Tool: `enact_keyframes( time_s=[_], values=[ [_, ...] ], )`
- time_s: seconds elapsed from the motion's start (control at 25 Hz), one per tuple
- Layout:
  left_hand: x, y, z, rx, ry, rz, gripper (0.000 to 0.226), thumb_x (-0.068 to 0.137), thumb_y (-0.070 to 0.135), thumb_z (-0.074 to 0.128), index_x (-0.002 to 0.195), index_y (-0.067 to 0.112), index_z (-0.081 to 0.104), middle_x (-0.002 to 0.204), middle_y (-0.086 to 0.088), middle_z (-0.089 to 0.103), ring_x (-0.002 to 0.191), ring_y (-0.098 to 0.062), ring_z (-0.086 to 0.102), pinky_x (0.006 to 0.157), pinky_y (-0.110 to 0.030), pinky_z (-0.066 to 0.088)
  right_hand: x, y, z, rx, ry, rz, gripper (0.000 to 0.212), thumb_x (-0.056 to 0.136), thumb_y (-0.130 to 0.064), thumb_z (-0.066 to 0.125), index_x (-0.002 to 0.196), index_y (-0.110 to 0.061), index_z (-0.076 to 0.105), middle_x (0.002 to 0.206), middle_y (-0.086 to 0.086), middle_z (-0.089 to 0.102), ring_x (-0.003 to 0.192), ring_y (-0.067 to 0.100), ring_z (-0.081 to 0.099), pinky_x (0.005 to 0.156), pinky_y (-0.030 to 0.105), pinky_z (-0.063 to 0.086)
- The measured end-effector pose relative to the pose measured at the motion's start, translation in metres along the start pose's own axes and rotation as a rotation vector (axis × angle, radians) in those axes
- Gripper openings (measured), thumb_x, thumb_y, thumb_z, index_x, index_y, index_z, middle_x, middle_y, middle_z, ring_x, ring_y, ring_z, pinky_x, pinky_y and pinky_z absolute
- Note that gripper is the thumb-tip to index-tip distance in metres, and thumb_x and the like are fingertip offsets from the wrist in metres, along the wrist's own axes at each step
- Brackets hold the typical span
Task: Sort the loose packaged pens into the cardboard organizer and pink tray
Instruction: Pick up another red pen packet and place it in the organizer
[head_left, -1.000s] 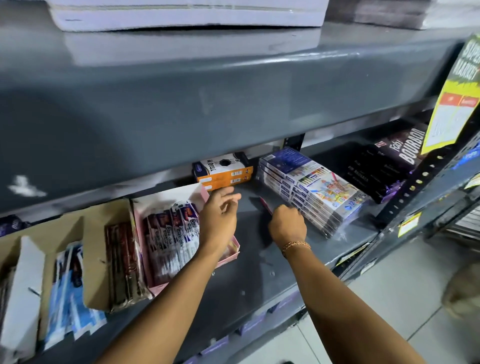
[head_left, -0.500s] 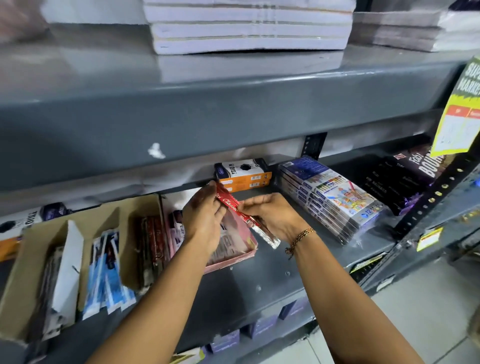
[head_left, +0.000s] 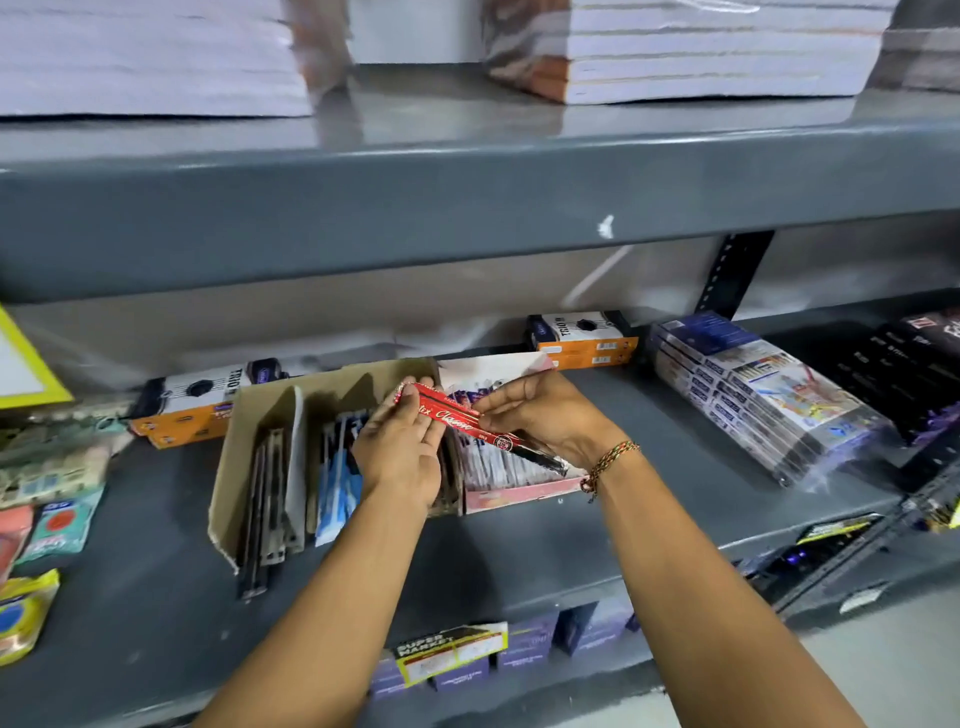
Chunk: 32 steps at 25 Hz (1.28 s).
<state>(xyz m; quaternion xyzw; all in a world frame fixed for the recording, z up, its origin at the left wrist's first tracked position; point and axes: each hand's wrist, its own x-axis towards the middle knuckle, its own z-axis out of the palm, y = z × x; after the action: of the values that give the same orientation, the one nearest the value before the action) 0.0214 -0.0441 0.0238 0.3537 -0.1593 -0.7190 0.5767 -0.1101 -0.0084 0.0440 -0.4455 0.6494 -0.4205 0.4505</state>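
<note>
One red pen packet (head_left: 457, 422), diagonal, clear end lower-right

Orange boxes (head_left: 584, 340), wrapped colour-pencil packs (head_left: 753, 389), grey shelf (head_left: 675, 499)

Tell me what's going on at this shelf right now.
A person is sorting packaged pens on a grey shelf. Both hands hold one red pen pack: the left hand grips its upper end, the right hand pinches it near the middle. The pack is in the air, above the cardboard organizer and pink tray, which sit side by side and already hold pens.
</note>
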Motion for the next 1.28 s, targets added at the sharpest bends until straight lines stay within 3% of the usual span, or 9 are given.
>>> enact_keyframes(
  time_s=[0.12,0.24,0.48,0.72,0.92,1.0,1.08,1.16,1.28],
  values=[
    [0.0,0.012,-0.017,-0.016,0.009,0.006,0.009,0.088,0.005,0.054,0.084,0.008,0.062,0.067,-0.001,0.073,0.066,-0.01,0.069,0.085,-0.032,0.052,-0.003,-0.006,0.019,-0.055,-0.015,-0.018,0.016,0.074,0.009,0.067,0.088,0.001,0.07,0.07,0.004,0.064,0.069,0.011,0.058,0.077,0.019,0.05],
    [-0.003,0.021,-0.025,-0.007,0.038,0.01,0.011,0.09,0.005,0.052,0.095,0.005,0.061,0.086,-0.005,0.068,0.08,-0.016,0.065,0.091,-0.034,0.049,-0.005,-0.009,0.032,-0.064,-0.014,-0.021,0.016,0.073,0.008,0.069,0.081,-0.005,0.069,0.071,0.005,0.066,0.081,0.019,0.061,0.093,0.033,0.05],
    [-0.006,0.03,-0.034,-0.018,0.056,0.019,0.029,0.091,0.004,0.05,0.118,-0.004,0.054,0.088,-0.008,0.064,0.097,-0.022,0.061,0.092,-0.035,0.046,-0.005,-0.011,0.046,-0.079,0.005,-0.009,0.015,0.072,0.005,0.072,0.08,-0.008,0.07,0.07,0.002,0.068,0.076,0.015,0.062,0.096,0.033,0.051],
    [-0.002,0.033,-0.036,-0.011,0.04,0.014,0.012,0.089,0.002,0.051,0.085,0.008,0.061,0.089,-0.01,0.065,0.085,-0.018,0.064,0.082,-0.033,0.051,-0.006,-0.016,0.049,-0.093,0.012,0.003,0.017,0.072,0.006,0.072,0.088,-0.001,0.07,0.072,0.004,0.067,0.081,0.019,0.062,0.096,0.033,0.051],
    [0.0,0.037,-0.034,-0.011,0.039,0.007,0.011,0.089,0.003,0.052,0.085,0.008,0.061,0.089,-0.01,0.065,0.083,-0.018,0.064,0.086,-0.033,0.049,-0.004,-0.019,0.05,-0.076,-0.006,-0.004,0.017,0.071,0.008,0.071,0.072,-0.009,0.071,0.071,0.006,0.067,0.078,0.019,0.062,0.096,0.036,0.051],
    [0.0,0.037,-0.034,-0.005,0.042,0.001,0.01,0.089,0.003,0.052,0.086,0.008,0.061,0.091,-0.01,0.065,0.084,-0.018,0.064,0.087,-0.033,0.049,-0.004,-0.02,0.049,-0.08,0.001,-0.005,0.017,0.071,0.008,0.071,0.072,-0.008,0.07,0.071,0.006,0.066,0.074,0.017,0.062,0.091,0.031,0.053],
    [0.0,0.038,-0.035,-0.005,0.04,0.001,0.01,0.089,0.003,0.053,0.088,0.007,0.062,0.092,-0.01,0.065,0.086,-0.018,0.065,0.089,-0.033,0.05,-0.006,-0.021,0.048,-0.08,0.001,-0.007,0.014,0.072,0.009,0.07,0.082,-0.001,0.069,0.069,0.005,0.065,0.058,0.006,0.063,0.067,0.016,0.056],
    [0.001,0.039,-0.035,0.0,0.036,0.003,0.01,0.089,0.003,0.052,0.091,0.006,0.062,0.091,-0.01,0.065,0.088,-0.02,0.064,0.091,-0.034,0.05,-0.008,-0.024,0.049,-0.104,-0.003,-0.002,0.016,0.074,0.008,0.069,0.09,0.006,0.068,0.067,0.004,0.063,0.039,-0.003,0.056,0.043,0.005,0.043],
    [0.003,0.045,-0.033,0.052,0.035,0.025,0.017,0.09,0.003,0.049,0.105,0.003,0.059,0.095,-0.012,0.065,0.096,-0.025,0.063,0.097,-0.037,0.048,-0.004,-0.027,0.052,-0.117,-0.021,-0.03,0.013,0.072,0.005,0.072,0.077,-0.006,0.07,0.07,0.005,0.066,0.063,0.01,0.062,0.075,0.022,0.055]
  ],
)
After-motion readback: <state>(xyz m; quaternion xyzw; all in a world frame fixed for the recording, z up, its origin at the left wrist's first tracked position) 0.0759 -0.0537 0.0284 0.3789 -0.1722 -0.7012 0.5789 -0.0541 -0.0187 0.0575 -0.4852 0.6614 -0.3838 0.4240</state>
